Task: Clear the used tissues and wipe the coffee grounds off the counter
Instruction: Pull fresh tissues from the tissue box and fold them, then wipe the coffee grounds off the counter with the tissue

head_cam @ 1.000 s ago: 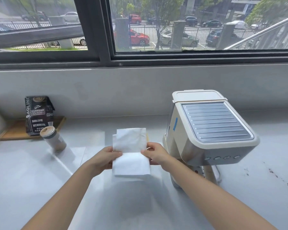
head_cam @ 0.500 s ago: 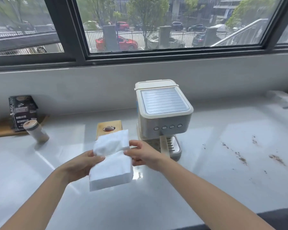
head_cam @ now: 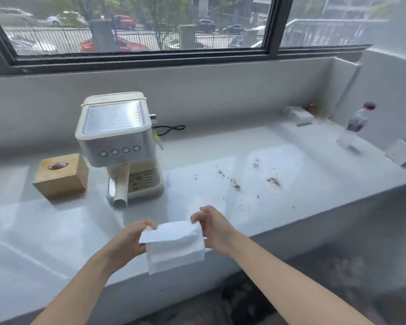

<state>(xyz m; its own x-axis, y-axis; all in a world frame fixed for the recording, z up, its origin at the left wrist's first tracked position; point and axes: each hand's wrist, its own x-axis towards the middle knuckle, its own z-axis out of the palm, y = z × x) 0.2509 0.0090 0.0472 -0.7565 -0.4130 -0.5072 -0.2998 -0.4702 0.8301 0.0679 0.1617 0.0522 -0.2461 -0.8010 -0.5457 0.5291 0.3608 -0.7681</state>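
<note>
A clean white tissue (head_cam: 175,247) hangs folded between both my hands above the front edge of the white counter (head_cam: 56,226). My left hand (head_cam: 129,242) pinches its left corner and my right hand (head_cam: 215,228) pinches its right corner. Brown coffee grounds (head_cam: 236,186) lie scattered on the counter beyond my right hand, with another small patch (head_cam: 273,181) further right. A wooden tissue box (head_cam: 61,175) stands at the left, a tissue showing in its oval slot.
A cream and steel coffee machine (head_cam: 117,141) stands between the tissue box and the grounds, its black cord (head_cam: 171,130) trailing behind. At the far right are a plastic bottle (head_cam: 355,126), a white block (head_cam: 299,114) and a flat white pad (head_cam: 401,152). A window runs along the back.
The view has swung right, bringing the grounds into full sight. My hands have carried the tissue right, from beside the machine toward the counter's front edge, still held by both.
</note>
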